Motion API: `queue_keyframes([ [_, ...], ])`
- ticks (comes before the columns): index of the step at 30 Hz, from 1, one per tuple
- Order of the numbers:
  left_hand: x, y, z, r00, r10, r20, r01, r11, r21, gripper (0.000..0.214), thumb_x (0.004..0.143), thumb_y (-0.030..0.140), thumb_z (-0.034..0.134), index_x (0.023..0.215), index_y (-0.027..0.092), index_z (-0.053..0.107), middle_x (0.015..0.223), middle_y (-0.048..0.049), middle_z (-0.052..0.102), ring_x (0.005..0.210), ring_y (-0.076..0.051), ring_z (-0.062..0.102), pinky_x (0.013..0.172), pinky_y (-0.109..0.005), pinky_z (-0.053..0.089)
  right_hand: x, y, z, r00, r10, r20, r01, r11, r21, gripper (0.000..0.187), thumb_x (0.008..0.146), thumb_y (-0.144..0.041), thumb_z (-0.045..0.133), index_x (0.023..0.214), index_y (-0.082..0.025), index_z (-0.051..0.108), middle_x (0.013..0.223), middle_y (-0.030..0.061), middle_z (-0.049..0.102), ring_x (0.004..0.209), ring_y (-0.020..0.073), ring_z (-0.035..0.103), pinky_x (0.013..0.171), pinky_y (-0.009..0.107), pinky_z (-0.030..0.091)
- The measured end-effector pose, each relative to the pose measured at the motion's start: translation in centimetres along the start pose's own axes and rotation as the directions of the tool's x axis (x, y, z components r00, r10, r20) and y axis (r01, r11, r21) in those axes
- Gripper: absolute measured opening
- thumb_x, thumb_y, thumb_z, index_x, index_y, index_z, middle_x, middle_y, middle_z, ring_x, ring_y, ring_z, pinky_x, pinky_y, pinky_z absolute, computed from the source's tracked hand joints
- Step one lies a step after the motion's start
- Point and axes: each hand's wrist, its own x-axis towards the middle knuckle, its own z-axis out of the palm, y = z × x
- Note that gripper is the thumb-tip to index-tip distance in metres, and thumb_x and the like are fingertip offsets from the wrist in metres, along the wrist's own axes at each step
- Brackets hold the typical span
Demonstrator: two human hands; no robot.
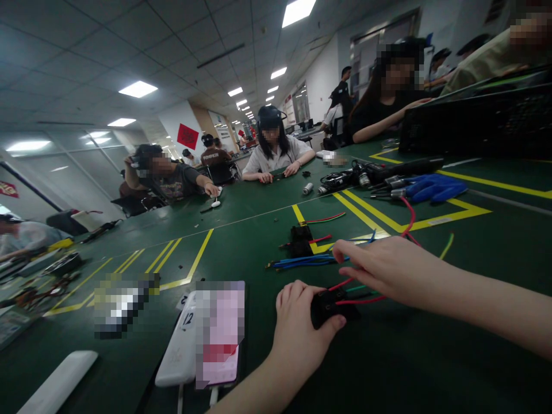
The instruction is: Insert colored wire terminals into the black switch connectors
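Observation:
My left hand (299,328) grips a small black block (331,300) with holes, its thumb along the near side and its fingers at the far side. Red wires (362,301) and a green wire (357,289) come out of the block to the right. Just above these wires hovers my right hand (383,264), fingers bent and apart, with nothing visible between them. Beyond the hands lie a bundle of blue wires (302,263) and more black blocks (301,241) with red wires. The right hand hides part of the wires.
Left of my hands are a phone (224,333), a white power bank (179,345) and another white case (60,382). Blue gloves (435,188) and black-handled tools lie at the far right near a large black box (474,121). Co-workers sit around the green table (254,230).

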Motion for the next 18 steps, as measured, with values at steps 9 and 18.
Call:
queue_keyframes([
  [9, 0.0, 0.0, 0.1, 1.000, 0.005, -0.004, -0.005, 1.000, -0.004, 0.041, 0.094, 0.022, 0.093, 0.134, 0.025, 0.081, 0.139, -0.0086, 0.074, 0.143, -0.038, 0.061, 0.131, -0.058, 0.040, 0.0, 0.2, -0.1, 1.000, -0.015, 0.008, 0.015, 1.000, -0.001, 0.010, 0.108, -0.027, 0.062, 0.115, -0.028, 0.069, 0.069, -0.0011, 0.075, 0.059, 0.0248, 0.073, 0.055, 0.032, 0.036],
  [18, 0.1, -0.1, -0.4, 0.999, 0.022, 0.025, -0.021, 1.000, -0.009, 0.042, 0.095, 0.023, 0.091, 0.136, 0.026, 0.081, 0.139, -0.0080, 0.073, 0.143, -0.037, 0.061, 0.129, -0.055, 0.041, 0.2, 0.3, 0.1, 0.992, -0.002, 0.129, 0.010, 0.998, -0.061, 0.012, 0.102, -0.021, 0.071, 0.114, -0.026, 0.073, 0.068, 0.0007, 0.075, 0.059, 0.0259, 0.071, 0.054, 0.033, 0.032],
])
